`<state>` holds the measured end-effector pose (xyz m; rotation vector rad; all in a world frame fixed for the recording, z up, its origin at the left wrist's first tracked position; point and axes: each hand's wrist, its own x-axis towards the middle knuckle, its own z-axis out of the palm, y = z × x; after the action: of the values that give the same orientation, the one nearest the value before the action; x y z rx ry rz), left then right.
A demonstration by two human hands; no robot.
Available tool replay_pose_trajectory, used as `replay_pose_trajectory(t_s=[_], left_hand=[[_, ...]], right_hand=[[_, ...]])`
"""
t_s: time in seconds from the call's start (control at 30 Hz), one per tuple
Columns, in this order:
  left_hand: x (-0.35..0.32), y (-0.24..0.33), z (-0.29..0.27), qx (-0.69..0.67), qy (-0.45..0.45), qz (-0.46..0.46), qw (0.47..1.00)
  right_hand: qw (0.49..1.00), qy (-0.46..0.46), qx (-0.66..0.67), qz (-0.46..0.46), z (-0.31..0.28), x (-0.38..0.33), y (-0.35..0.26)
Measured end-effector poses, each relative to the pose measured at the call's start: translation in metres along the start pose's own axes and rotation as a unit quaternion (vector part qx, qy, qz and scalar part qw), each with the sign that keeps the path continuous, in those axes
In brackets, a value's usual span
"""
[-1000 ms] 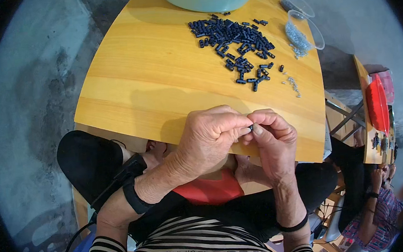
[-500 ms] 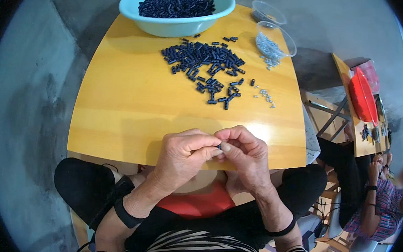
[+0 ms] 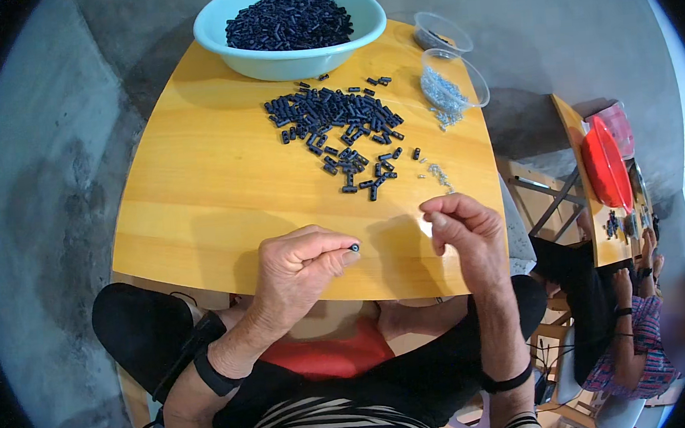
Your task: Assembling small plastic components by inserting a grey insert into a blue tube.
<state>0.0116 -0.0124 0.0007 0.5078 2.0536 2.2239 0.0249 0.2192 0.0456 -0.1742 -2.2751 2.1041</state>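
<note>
My left hand [image 3: 302,265] pinches a small black cylindrical piece [image 3: 354,248] between thumb and forefinger, its round end showing past the fingertips. My right hand [image 3: 470,232] is apart from it, over the right side of the table; its thumb and forefinger are parted and I see nothing between them. Just beyond that hand lies a small scatter of tiny silver screw-like pieces [image 3: 438,174]. A pile of similar black pieces [image 3: 335,114], with holes in their sides, spreads over the middle of the wooden table [image 3: 172,195].
A light blue basin [image 3: 294,63] full of black pieces stands at the far edge. At the far right, a clear tub [image 3: 473,83] lies tipped, spilling silver pieces, with another clear tub [image 3: 457,36] behind it. Further right, a person [image 3: 630,344] sits by a table with a red basin [image 3: 608,165].
My right hand has let go of the black piece and moved right and away toward the silver pieces. The left hand has shifted slightly left, still pinching the piece.
</note>
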Motion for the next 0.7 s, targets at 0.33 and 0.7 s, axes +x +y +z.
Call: replay_pose_trajectory(t_s=[0.33,0.7], left_hand=[[0.003,-0.004,-0.004,0.022,0.006,0.007,1.000],[0.002,-0.003,-0.003,0.052,0.001,0.058,0.997]], right_hand=[[0.977,0.029,-0.207,-0.035,-0.014,0.035,-0.005],[0.917,-0.009,-0.342,-0.205,0.021,0.072,-0.013]])
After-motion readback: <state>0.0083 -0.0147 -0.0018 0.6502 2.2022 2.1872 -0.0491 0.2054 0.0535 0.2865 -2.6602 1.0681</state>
